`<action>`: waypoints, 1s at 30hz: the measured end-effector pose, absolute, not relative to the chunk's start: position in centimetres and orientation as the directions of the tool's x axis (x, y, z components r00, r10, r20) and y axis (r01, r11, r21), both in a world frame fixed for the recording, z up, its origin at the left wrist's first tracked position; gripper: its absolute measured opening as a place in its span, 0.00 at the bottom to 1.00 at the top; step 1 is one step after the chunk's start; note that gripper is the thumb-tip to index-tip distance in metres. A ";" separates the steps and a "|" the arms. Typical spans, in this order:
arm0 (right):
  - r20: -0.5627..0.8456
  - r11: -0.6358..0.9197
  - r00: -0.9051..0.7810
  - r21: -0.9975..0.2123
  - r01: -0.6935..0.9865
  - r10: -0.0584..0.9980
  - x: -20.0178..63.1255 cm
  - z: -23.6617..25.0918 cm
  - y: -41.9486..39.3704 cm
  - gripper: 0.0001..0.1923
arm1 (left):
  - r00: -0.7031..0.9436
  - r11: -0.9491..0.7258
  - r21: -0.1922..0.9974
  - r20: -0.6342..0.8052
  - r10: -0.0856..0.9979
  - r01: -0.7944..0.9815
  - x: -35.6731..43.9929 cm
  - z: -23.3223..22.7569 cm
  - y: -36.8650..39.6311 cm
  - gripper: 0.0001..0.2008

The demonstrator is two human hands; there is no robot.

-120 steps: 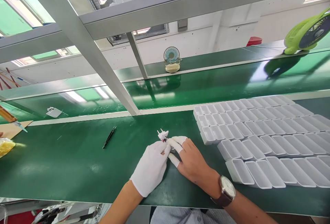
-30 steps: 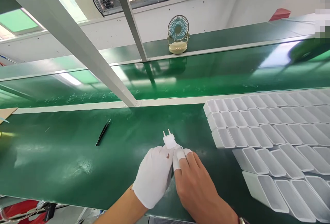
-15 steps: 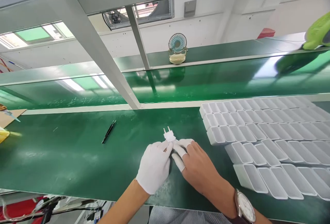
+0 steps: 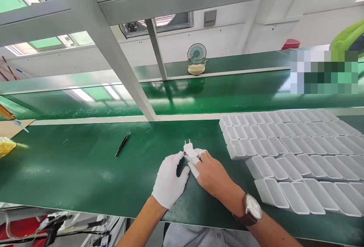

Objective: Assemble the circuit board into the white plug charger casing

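Plug (image 4: 190, 149) pinched by right hand (image 4: 212, 173); gloved left hand (image 4: 170, 180), seemingly closed, touches it.

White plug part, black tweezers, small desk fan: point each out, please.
white plug part (image 4: 189, 150), head view, on its white body below the pins.
black tweezers (image 4: 122, 144), head view, mid-length.
small desk fan (image 4: 196, 53), head view, centre of its grille.

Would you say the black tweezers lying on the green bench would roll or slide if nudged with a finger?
The black tweezers look thin, flat and probably light, so they would likely slide rather than roll. The green bench is glossy, so they may skid or spin easily. Their pointed tips seem delicate.
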State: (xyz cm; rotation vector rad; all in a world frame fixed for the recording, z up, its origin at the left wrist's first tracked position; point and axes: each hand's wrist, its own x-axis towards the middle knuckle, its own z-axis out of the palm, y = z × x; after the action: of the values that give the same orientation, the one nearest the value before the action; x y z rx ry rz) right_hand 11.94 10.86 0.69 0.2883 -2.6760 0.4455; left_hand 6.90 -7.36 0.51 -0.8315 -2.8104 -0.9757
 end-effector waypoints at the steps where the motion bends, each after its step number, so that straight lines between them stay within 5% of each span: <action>1: 0.430 0.917 -0.896 -0.303 -0.258 -0.110 11.9 0.8 10.9 0.07 | -0.865 0.661 0.572 0.204 0.458 0.485 7.0 0.4 -7.3 0.26; 4: 0.344 0.664 -0.938 -0.713 -0.227 0.048 12.0 1.4 10.9 0.17 | -0.903 0.675 0.616 0.158 0.400 0.406 7.3 0.8 -6.9 0.35; 6: 0.161 0.193 -0.979 -0.972 -0.135 0.128 12.0 2.0 10.9 0.20 | -0.919 0.670 0.638 0.173 0.355 0.379 7.7 1.5 -6.5 0.36; 8: -0.014 -0.233 -0.995 -0.973 -0.008 0.095 12.0 2.4 10.8 0.22 | -0.926 0.653 0.660 0.216 0.309 0.372 8.2 2.5 -5.8 0.35; 11: -0.122 -0.533 -0.992 -0.838 0.120 -0.030 12.0 2.8 10.5 0.21 | -0.930 0.615 0.698 0.258 0.262 0.367 8.6 4.0 -4.7 0.35; 15: -0.140 -0.643 -0.988 -0.752 0.149 -0.065 12.1 3.0 10.2 0.17 | -0.922 0.580 0.718 0.287 0.259 0.386 8.9 5.4 -3.6 0.37; 30: -0.149 -0.614 -0.983 -0.767 0.185 -0.110 12.6 3.1 10.5 0.15 | -0.905 0.646 0.634 0.288 0.313 0.425 9.9 6.4 -3.3 0.34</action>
State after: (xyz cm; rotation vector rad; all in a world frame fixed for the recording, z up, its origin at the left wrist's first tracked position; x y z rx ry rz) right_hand 12.59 10.49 3.12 -0.1444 -1.4323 2.9767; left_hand 9.93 -3.26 6.44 -0.6122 -2.7100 -1.1025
